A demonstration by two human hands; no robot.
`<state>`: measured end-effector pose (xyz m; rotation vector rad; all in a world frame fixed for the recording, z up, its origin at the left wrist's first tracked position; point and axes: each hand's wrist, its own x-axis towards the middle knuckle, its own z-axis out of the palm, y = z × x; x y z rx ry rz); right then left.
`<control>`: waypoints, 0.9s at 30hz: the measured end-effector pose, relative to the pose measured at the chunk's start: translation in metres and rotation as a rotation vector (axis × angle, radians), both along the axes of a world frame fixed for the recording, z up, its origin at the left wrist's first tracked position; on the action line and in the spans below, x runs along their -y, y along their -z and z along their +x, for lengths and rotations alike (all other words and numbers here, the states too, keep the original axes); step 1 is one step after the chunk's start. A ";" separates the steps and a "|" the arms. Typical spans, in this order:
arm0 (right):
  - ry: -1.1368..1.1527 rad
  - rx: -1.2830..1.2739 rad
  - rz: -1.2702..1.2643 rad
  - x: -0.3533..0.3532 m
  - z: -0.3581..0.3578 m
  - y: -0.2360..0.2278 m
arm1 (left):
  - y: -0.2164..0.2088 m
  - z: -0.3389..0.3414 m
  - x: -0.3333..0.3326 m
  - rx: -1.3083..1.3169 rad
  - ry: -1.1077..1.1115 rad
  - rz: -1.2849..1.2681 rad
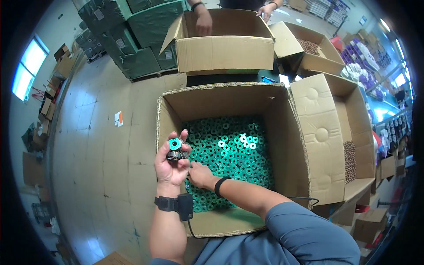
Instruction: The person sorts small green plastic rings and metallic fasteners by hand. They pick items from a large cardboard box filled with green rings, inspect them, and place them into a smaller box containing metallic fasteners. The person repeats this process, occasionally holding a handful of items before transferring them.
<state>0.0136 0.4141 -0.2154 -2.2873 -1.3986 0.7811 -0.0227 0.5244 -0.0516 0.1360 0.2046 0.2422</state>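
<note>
We are holding a small green spool [175, 144] upright in our left hand [171, 164], fingers curled around the dark cluster of parts beneath it. Our right hand [199, 173] is pinching at that cluster from beside the palm. The spool is looking light, rigid and smooth, probably plastic, so we are judging its round flanges the safest grip. Below, the open cardboard box [282, 145] is lying full of matching green spools [229, 150], ring-shaped and glossy.
</note>
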 end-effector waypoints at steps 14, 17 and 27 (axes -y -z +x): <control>0.366 -0.245 0.427 0.007 0.035 -0.016 | 0.003 0.005 0.000 -0.067 0.019 0.081; 0.558 -0.229 0.775 0.007 0.092 -0.088 | 0.009 0.005 -0.002 -0.086 0.032 0.140; 0.221 -0.178 0.920 0.013 0.087 -0.228 | -0.016 0.004 0.019 -0.281 0.050 0.271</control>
